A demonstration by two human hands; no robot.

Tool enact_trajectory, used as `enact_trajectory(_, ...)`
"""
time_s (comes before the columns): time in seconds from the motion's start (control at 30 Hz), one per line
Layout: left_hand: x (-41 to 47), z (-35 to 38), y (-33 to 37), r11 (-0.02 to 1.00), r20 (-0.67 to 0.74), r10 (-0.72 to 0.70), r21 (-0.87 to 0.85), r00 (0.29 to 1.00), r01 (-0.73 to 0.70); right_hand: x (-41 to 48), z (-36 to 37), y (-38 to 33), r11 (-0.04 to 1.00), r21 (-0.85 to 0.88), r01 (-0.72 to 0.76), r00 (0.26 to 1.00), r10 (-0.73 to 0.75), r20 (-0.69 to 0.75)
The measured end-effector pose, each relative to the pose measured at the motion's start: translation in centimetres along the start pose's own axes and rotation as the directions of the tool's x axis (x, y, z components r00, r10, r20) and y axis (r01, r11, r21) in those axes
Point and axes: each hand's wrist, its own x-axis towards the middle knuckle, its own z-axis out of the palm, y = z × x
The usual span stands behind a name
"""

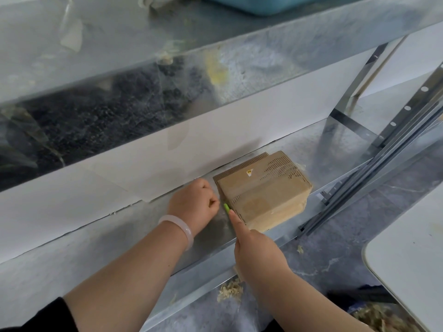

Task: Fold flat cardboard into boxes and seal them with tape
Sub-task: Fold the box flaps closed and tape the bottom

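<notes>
A taped brown cardboard box (266, 190) stands on the lower metal shelf (124, 238), against the white back wall. A flat ribbed cardboard piece (239, 167) leans behind it. My left hand (195, 202), with a pale bangle on the wrist, is closed into a fist just left of the box's near corner. My right hand (256, 248) holds a small green cutter (226, 208), index finger stretched along it, its tip at the box's left edge.
The upper shelf (167, 56) overhangs, with a dark mesh bag (96, 116) under it. Shelf uprights (383, 152) stand at the right. A white table corner (407, 255) sits at lower right. Straw-like scraps (230, 291) lie on the grey floor.
</notes>
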Motion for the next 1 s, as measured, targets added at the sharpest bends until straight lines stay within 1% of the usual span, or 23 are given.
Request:
enact_trajectory(0.1,0.3,0.1,-0.4,0.999,-0.023,-0.039,0.004,0.999,0.039,-0.5,0.3,0.9,1.000,0.010,0.008,1.000,-0.008,0.011)
enact_trajectory(0.2,0.7,0.1,-1.1,0.996,-0.054,-0.089,-0.034,0.995,0.087,-1.7,0.8,2.6,1.000,0.022,0.010,0.999,-0.011,0.048)
enact_trajectory(0.3,0.4,0.2,-1.2,0.998,-0.063,-0.048,-0.038,0.997,0.046,-2.3,1.2,3.4,0.994,0.042,0.099,0.994,-0.100,0.034)
enact_trajectory(0.37,0.0,0.4,-1.1,0.999,-0.087,-0.021,-0.035,0.996,0.018,-2.2,1.3,3.6,0.977,0.026,0.210,0.977,-0.209,-0.036)
enact_trajectory(0.43,-0.3,0.3,-1.5,0.999,-0.104,-0.020,-0.047,0.994,0.015,-2.5,1.0,3.8,0.943,-0.019,0.331,0.935,-0.331,-0.125)
enact_trajectory(0.47,-0.6,0.1,-1.7,0.998,-0.112,-0.022,-0.060,0.993,0.015,-2.8,0.7,4.0,0.926,-0.013,0.376,0.911,-0.372,-0.176)
enact_trajectory(0.53,-1.3,-0.4,-2.4,0.997,-0.170,0.013,-0.070,0.985,-0.025,-3.8,-0.1,4.9,0.887,0.042,0.459,0.845,-0.422,-0.328)
enact_trajectory(0.57,-1.8,-0.6,-2.8,0.997,-0.222,0.051,-0.048,0.974,-0.063,-4.0,-0.7,5.5,0.874,0.076,0.480,0.812,-0.409,-0.417)
enact_trajectory(0.6,-2.4,-0.8,-3.2,0.996,-0.262,0.087,-0.011,0.961,-0.093,-4.0,-1.5,6.2,0.879,0.111,0.463,0.792,-0.355,-0.497)
enact_trajectory(0.63,-2.9,-0.7,-3.7,0.994,-0.281,0.109,0.032,0.954,-0.104,-3.8,-2.5,7.0,0.900,0.157,0.407,0.793,-0.263,-0.550)
enact_trajectory(0.67,-3.5,-0.4,-4.3,0.993,-0.280,0.111,0.077,0.954,-0.093,-3.3,-3.6,7.8,0.918,0.216,0.334,0.804,-0.158,-0.573)
enact_trajectory(0.73,-4.7,0.5,-5.3,0.986,-0.264,0.086,0.163,0.961,-0.043,-1.9,-5.9,10.0,0.909,0.368,0.196,0.832,0.045,-0.554)
enact_trajectory(0.8,-5.7,1.8,-5.7,0.973,-0.269,0.076,0.229,0.960,-0.013,0.4,-8.1,12.5,0.887,0.454,0.085,0.846,0.176,-0.503)
enact_trajectory(0.83,-6.1,2.5,-5.6,0.967,-0.273,0.090,0.252,0.958,-0.019,1.7,-9.1,13.7,0.892,0.450,0.042,0.846,0.208,-0.491)
enact_trajectory(0.9,-6.9,4.2,-5.6,0.960,-0.270,0.114,0.279,0.956,-0.036,4.6,-10.8,15.8,0.928,0.372,-0.031,0.853,0.218,-0.474)
enact_trajectory(1.0,-7.9,6.2,-5.8,0.956,-0.242,0.072,0.295,0.968,0.002,8.4,-12.4,17.8,0.970,0.223,-0.098,0.887,0.187,-0.423)
